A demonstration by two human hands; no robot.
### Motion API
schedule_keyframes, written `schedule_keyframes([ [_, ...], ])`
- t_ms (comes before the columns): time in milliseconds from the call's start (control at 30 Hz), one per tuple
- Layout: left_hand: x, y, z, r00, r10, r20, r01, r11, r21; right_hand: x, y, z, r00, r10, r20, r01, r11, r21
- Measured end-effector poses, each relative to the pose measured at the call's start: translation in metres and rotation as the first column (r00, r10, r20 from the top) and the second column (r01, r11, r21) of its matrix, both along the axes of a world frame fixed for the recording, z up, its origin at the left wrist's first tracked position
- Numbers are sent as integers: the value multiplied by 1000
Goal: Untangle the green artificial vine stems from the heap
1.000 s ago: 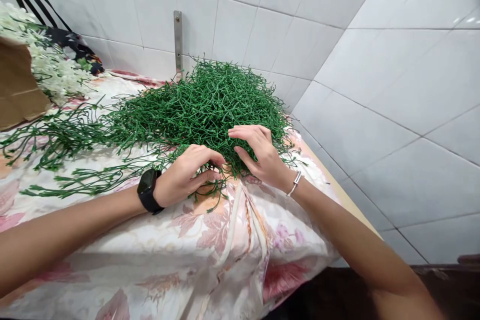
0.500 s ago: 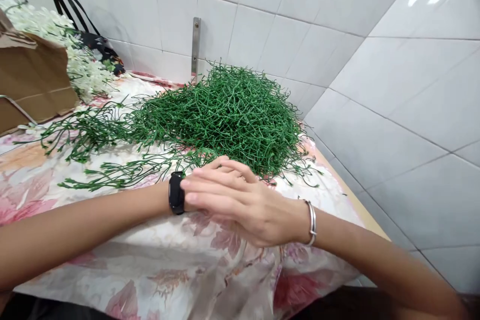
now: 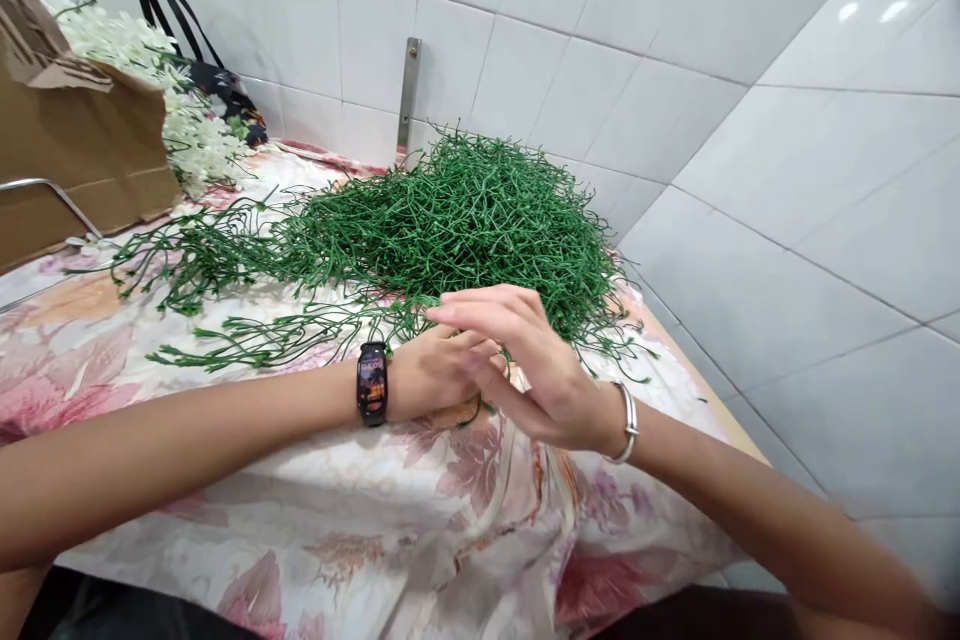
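My left hand (image 3: 435, 375), with a black smartwatch (image 3: 372, 383) at its wrist, lies low over the tablecloth with its fingers curled closed. A thin green artificial stem (image 3: 471, 412) pokes out beneath those fingers; most of it is hidden. My right hand (image 3: 536, 360), a silver bangle (image 3: 628, 423) behind it, arches above the left fingers. Its fingers are stretched out and parted from the thumb, which reaches the left fingertips. Just beyond both hands rises a big heap of green artificial stems (image 3: 480, 220). Several loose stems (image 3: 255, 338) spread out left of the heap.
A floral tablecloth (image 3: 300, 510) covers the table. At the far left stand a torn cardboard box (image 3: 82, 150), white artificial flowers (image 3: 199, 145) and a dark bag (image 3: 225, 92). Tiled walls (image 3: 600, 10) close off the back and right. A metal bracket (image 3: 409, 90) is fixed behind the heap.
My right hand has lifted from over the left wrist and moved right, uncovering the left hand and the watch, whose screen is now lit. The view has shifted slightly left.
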State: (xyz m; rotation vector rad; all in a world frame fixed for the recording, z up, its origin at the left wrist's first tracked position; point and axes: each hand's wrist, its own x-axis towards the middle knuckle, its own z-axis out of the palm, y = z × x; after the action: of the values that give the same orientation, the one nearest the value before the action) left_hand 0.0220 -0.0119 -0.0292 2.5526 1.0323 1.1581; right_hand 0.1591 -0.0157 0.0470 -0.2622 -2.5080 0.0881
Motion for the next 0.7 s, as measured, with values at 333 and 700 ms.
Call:
schedule_keyframes([
  [333, -7, -2, 13, 905, 69, -421, 133, 891, 433, 22, 16, -15, 960, -224, -169, 198, 968, -155],
  [700, -10, -10, 26, 958, -15, 287, 28, 999, -42, 25, 15, -19, 895, -387, -223, 231, 828, -510],
])
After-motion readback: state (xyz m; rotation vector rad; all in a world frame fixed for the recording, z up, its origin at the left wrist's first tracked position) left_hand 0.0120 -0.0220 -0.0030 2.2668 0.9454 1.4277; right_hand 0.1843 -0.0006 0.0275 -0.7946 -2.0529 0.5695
